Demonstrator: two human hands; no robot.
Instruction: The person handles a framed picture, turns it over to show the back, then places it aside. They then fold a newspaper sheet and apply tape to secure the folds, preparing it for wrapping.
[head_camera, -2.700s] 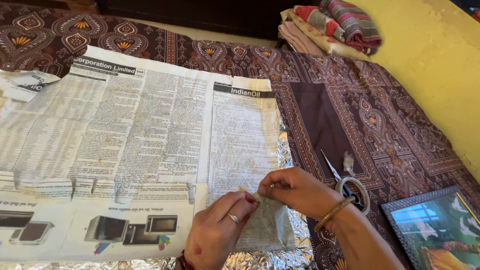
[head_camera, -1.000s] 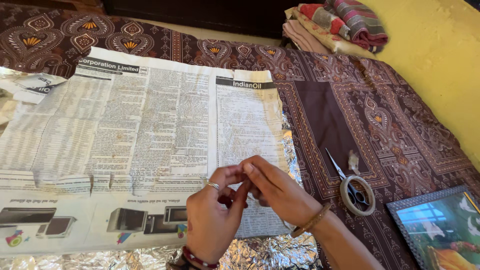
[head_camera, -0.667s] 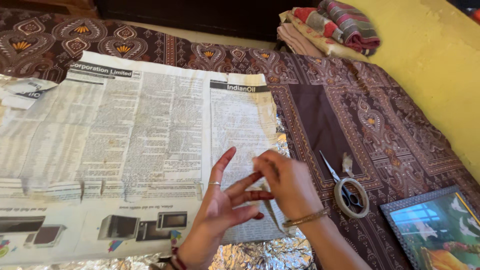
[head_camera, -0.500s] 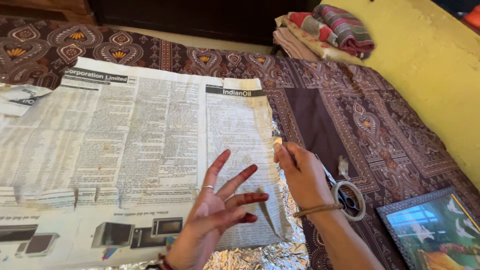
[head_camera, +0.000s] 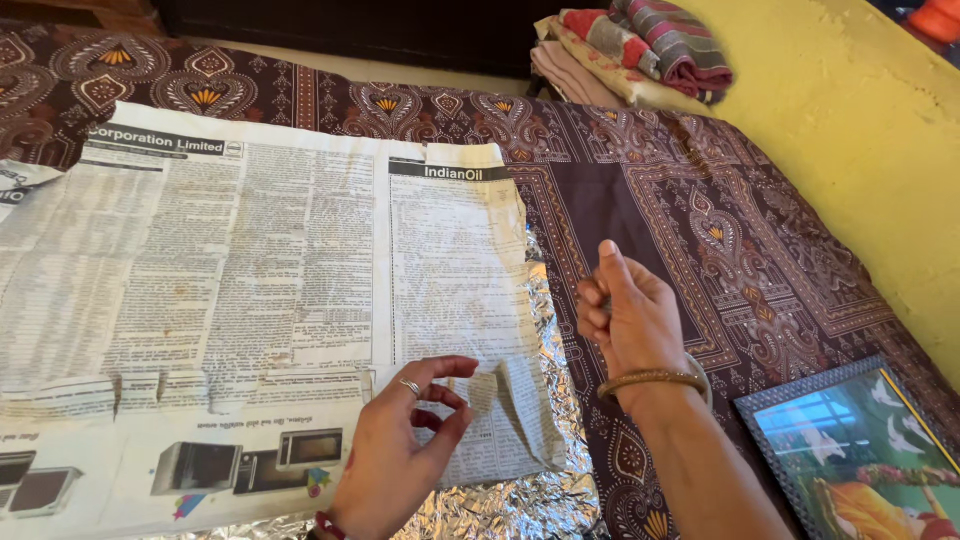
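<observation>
— Brown patterned bedspread (head_camera: 640, 210) lies under everything you're working on, with a yellow wall (head_camera: 860, 130) along its right side. What's the biggest thing on top of it?

— Your spread newspaper (head_camera: 250, 270), flat and covering most of the left half. A sheet of silver foil (head_camera: 530, 500) lies beneath it, showing crinkled along the paper's right and near edges.

— And at the far end?

— You've got a stack of folded cloths (head_camera: 640, 50) up by the wall. Near your right forearm a framed picture (head_camera: 850, 450) lies flat on the bedspread, well apart from the newspaper.

— Where are your hands?

— Your left hand (head_camera: 400, 450) hovers over the near right part of the newspaper, just beside a raised crease (head_camera: 515, 400) at that corner. Its fingers (head_camera: 450, 368) are curled, thumb and forefinger narrowly apart, with nothing held between them.

— The right one?

— Your right hand (head_camera: 630, 310) is lifted above the bedspread just right of the foil edge, a bangle (head_camera: 650, 378) on the wrist. Its fingers (head_camera: 598, 300) are bunched together in a pinch; whether something small sits in them I cannot tell.
</observation>
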